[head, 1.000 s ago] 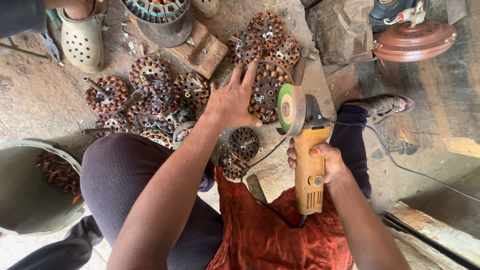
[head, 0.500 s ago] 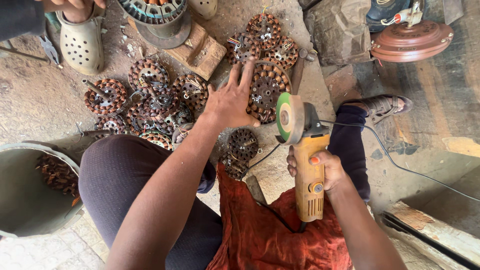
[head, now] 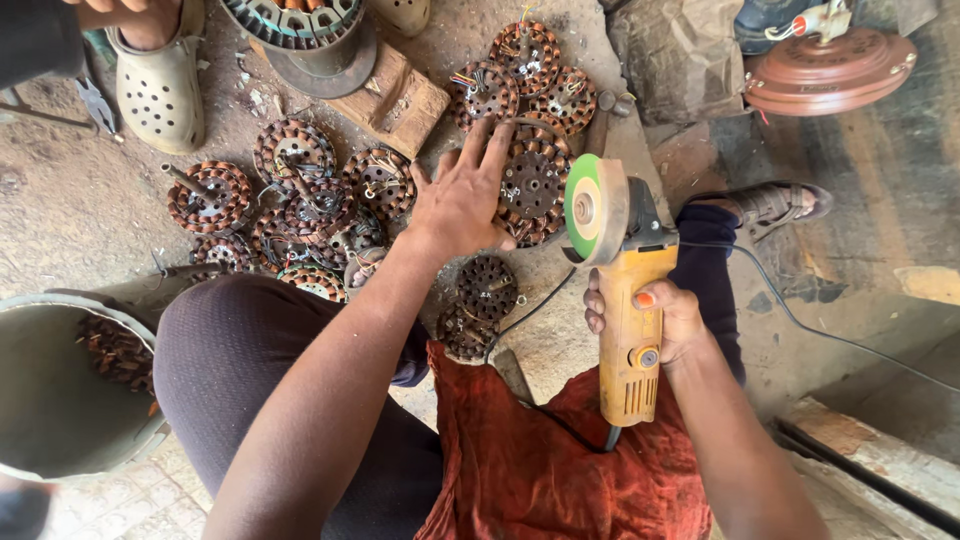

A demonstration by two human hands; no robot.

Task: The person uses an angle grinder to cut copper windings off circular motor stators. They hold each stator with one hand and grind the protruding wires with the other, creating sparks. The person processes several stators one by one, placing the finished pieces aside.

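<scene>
My right hand (head: 662,318) grips a yellow angle grinder (head: 625,300) by its body. Its green disc (head: 583,208) hangs just right of a rusty round motor stator (head: 533,180). My left hand (head: 462,198) lies flat with spread fingers on the left part of that stator. The stator rests on the dirt ground among several similar copper-wound stators. Two bare stators (head: 487,287) lie near my knee, below the left hand.
A pile of stators (head: 290,200) lies to the left, and more stators (head: 530,70) lie above. A grey bucket (head: 50,400) holds copper scraps. Another person's foot in a perforated clog (head: 158,80) stands top left. A brown fan housing (head: 830,70) sits top right. The grinder's cable (head: 800,320) trails right.
The grinder has moved slightly up and left, closer to the stator. My left hand has stayed on the stator with little shift.
</scene>
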